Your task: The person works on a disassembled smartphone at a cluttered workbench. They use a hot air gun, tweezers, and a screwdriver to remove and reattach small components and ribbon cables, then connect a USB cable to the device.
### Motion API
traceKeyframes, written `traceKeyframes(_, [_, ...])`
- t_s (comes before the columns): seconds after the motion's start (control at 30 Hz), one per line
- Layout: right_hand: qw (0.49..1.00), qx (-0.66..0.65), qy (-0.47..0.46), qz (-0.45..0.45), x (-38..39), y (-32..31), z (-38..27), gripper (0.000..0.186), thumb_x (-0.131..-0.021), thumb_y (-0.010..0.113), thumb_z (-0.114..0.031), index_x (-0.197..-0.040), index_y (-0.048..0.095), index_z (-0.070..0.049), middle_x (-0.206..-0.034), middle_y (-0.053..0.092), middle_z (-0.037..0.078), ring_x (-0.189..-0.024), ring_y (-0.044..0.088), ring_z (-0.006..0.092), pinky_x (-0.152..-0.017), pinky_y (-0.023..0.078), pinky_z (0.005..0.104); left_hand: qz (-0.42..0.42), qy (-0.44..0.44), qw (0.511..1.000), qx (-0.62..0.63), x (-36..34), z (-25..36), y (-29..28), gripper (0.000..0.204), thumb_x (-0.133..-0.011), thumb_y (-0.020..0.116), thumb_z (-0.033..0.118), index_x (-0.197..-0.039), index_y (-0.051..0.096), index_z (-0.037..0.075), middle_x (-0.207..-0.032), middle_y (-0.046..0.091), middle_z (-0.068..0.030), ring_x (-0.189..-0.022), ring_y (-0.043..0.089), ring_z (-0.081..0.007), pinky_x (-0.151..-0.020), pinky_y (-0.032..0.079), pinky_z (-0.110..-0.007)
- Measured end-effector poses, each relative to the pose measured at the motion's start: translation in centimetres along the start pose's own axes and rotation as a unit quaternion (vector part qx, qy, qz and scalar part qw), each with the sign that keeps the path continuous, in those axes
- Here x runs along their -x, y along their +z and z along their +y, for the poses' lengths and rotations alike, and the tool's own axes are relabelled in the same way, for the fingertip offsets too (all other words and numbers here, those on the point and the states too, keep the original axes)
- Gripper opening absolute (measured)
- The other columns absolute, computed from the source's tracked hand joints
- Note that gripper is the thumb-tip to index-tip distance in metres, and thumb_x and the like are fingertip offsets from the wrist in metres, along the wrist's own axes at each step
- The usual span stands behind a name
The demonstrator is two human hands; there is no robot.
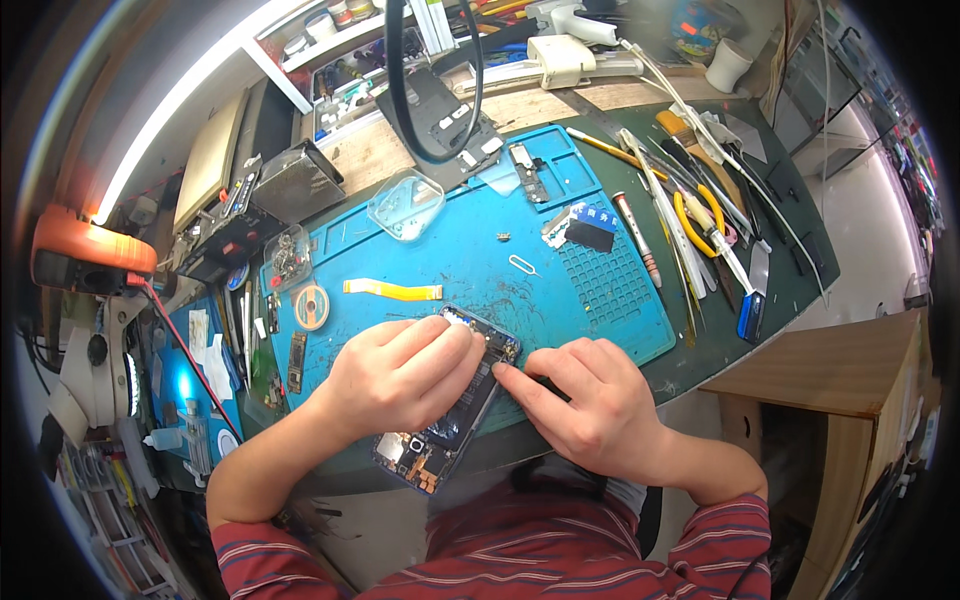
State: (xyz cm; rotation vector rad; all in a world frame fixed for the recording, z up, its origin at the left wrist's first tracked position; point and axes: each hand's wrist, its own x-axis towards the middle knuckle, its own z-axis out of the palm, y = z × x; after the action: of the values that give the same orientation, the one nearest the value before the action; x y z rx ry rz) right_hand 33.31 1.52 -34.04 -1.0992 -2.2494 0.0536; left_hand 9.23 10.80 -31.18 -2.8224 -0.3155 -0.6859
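An opened phone (463,412) lies slanted at the near edge of the blue mat, its dark battery and circuit parts bare. My left hand (405,375) reaches over its upper half with fingers bent together in a pinch. The fingertips hide whatever is between them. On the phone's right side, one digit of my right hand (590,405) touches the edge, while the other fingers curl inward; anything in them is hidden. Just beyond my left hand rests a yellow-orange flex cable (392,290). A SIM ejector pin (523,266) and a tiny metal part (503,237) lie farther off.
The blue mat (465,260) carries a clear plastic tray (406,204), a solder wire spool (311,307) and a phone part (528,172). Yellow-handled pliers (700,220), a screwdriver (637,238) and other tools lie to the right. A black cable loop (397,90) hangs in front.
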Motion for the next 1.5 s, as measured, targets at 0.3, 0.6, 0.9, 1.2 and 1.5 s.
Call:
traceKeyframes(0.3, [1.000, -0.008, 0.003, 0.009, -0.1, 0.1, 0.1, 0.035, -0.085, 0.068, -0.013, -0.117, 0.075, -0.003, -0.098, 0.062, 0.004, -0.083, 0.060, 0.0188, -0.070, 0.048, 0.0321, 0.008, -0.011, 1.000, 0.000, -0.2, 0.0, 0.2, 0.019, -0.078, 0.076, 0.006, -0.095, 0.075, -0.001, -0.092, 0.064, -0.0047, -0.081, 0.069, -0.0150, -0.065, 0.056, -0.027])
traceKeyframes(0.6, [1.000, -0.006, 0.006, 0.008, 0.0, 0.1, 0.0, 0.034, -0.084, 0.069, -0.013, -0.117, 0.075, -0.003, -0.097, 0.062, 0.003, -0.083, 0.060, 0.0180, -0.070, 0.047, 0.0316, -0.020, -0.013, 1.000, -0.010, -0.3, 0.3, -0.4, 0.023, -0.078, 0.075, 0.008, -0.099, 0.075, -0.001, -0.094, 0.065, -0.0049, -0.083, 0.070, -0.0158, -0.068, 0.058, -0.027])
traceKeyframes(0.9, [1.000, -0.004, 0.006, 0.005, -0.1, 0.1, 0.0, 0.034, -0.085, 0.068, -0.014, -0.117, 0.075, -0.003, -0.097, 0.061, 0.003, -0.082, 0.059, 0.0178, -0.069, 0.046, 0.0318, -0.021, -0.032, 0.999, 0.006, 0.1, 0.5, -0.2, 0.042, -0.065, 0.071, 0.010, -0.105, 0.078, -0.001, -0.100, 0.069, -0.0084, -0.086, 0.073, -0.0220, -0.065, 0.057, -0.030])
traceKeyframes(1.2, [1.000, -0.004, 0.008, 0.002, -0.1, 0.0, 0.0, 0.034, -0.086, 0.067, -0.015, -0.118, 0.075, -0.004, -0.097, 0.061, 0.002, -0.081, 0.058, 0.0175, -0.069, 0.045, 0.0314, -0.046, -0.059, 0.997, 0.007, -0.2, 0.7, -0.5, 0.035, -0.072, 0.072, 0.012, -0.104, 0.077, 0.001, -0.102, 0.068, -0.0068, -0.088, 0.072, -0.0174, -0.070, 0.059, -0.028])
traceKeyframes(1.5, [1.000, -0.007, 0.008, 0.005, 0.0, 0.1, 0.1, 0.035, -0.087, 0.067, -0.015, -0.119, 0.075, -0.004, -0.099, 0.062, 0.002, -0.081, 0.058, 0.0170, -0.068, 0.045, 0.0310, -0.105, -0.204, 0.966, 0.118, -1.6, 0.9, -1.7, 0.019, -0.079, 0.080, 0.008, -0.097, 0.077, 0.007, -0.097, 0.074, -0.0035, -0.083, 0.074, -0.0216, -0.065, 0.059, -0.033])
